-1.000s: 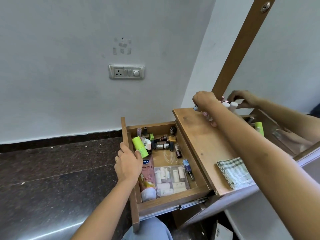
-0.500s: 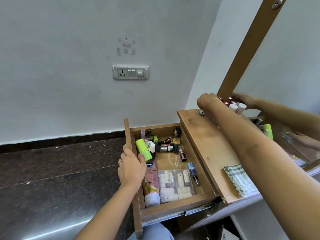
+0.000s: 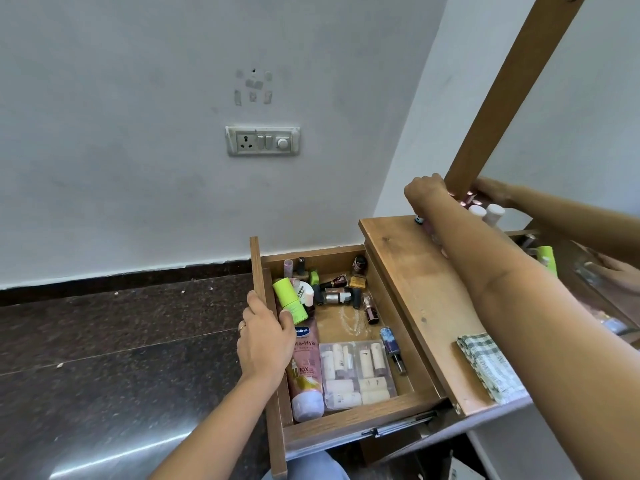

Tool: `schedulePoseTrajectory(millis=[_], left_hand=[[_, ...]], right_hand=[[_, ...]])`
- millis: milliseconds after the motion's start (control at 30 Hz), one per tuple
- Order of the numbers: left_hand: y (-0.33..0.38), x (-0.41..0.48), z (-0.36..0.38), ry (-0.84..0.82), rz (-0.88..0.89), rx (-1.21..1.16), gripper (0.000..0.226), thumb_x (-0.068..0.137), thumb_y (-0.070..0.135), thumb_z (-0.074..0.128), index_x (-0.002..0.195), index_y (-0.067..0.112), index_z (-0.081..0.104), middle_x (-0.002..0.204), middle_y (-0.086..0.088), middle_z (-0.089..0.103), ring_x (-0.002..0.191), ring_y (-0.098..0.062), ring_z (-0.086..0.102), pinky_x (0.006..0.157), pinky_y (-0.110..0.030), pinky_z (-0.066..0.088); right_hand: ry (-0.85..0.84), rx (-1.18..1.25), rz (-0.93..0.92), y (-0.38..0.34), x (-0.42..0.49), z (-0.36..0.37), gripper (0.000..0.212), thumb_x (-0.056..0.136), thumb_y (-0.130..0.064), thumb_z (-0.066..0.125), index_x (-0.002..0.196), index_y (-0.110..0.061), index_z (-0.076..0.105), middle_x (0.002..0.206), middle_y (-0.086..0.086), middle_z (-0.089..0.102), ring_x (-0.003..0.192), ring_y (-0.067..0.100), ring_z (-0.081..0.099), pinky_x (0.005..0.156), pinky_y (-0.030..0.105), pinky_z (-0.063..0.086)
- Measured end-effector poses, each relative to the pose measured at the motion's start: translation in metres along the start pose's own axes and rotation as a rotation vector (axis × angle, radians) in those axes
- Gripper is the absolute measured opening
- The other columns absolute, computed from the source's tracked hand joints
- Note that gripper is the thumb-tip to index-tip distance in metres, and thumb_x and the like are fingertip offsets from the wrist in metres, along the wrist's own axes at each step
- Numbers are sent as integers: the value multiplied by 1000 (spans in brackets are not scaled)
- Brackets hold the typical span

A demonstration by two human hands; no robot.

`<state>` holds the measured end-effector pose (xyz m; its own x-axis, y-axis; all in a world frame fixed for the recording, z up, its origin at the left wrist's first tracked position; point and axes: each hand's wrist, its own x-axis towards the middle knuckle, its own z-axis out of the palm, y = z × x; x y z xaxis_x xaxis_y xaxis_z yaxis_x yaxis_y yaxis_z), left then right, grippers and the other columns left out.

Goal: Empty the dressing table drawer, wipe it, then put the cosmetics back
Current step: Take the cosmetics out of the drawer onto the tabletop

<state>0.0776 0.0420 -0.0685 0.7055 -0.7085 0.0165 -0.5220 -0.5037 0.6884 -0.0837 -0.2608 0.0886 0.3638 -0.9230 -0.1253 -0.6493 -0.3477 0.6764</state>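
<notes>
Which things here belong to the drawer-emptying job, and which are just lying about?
Job: open wooden drawer, left hand gripping its front panel; pink lotion tube; lime-green cylindrical stick; clear plastic lipstick case; blue nail-polish bottle; green-checked wiping cloth.
Lying about: white wall socket plate; wooden mirror frame.

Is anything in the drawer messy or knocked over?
Yes. At the back of the drawer, several small nail polish bottles lie tumbled on their sides in a heap, not upright. The bare floor beside them shows a whitish smear.
</notes>
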Motion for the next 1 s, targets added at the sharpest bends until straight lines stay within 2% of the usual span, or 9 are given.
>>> schedulePoseTrajectory(millis=[567,700,800,867,933,1000], left_hand=[[-1,1,0,4,-4,7,66,93,37,54,144,8,24,125,-14,54,104,-29,60,77,-45,56],[0,1,1,3,-4,14,66,93,37,53,144,8,23,124,-15,54,103,-29,60,77,-46,56],[2,1,-1,0,-9,24,66,93,36,53,144,7,23,126,-16,54,106,-31,59,78,-46,55],[3,0,-2,-2,-19,27,65,93,36,53,144,6,23,125,-17,54,106,-33,58,79,-47,54],[4,-1,-4,-4,-20,28,64,93,35,52,143,6,24,124,-16,54,106,-33,58,79,-47,54],[6,-2,-6,-8,-24,31,63,94,34,51,143,6,24,125,-17,54,107,-34,57,80,-46,53]], right_hand=[[14,-25,63,-6,7,15,30,90,-14,49,117,-19,59,118,0,60,117,20,44,98,33,31],[91,9,72,-7,1,13,28,91,-15,47,114,-18,62,116,1,60,120,22,39,97,33,31],[281,101,-2,-22,-8,-4,28,87,-10,49,111,-7,63,118,11,57,119,29,40,96,37,37],[380,311,-72,-45,-26,-20,30,84,-5,49,110,-4,65,114,14,58,113,32,48,89,39,44],[319,470,-130,-74,-53,-26,23,87,0,48,103,-4,64,105,12,61,100,28,59,75,33,50],[161,455,-155,-110,-79,-20,15,92,0,46,100,-3,59,100,9,61,87,21,57,62,26,49]])
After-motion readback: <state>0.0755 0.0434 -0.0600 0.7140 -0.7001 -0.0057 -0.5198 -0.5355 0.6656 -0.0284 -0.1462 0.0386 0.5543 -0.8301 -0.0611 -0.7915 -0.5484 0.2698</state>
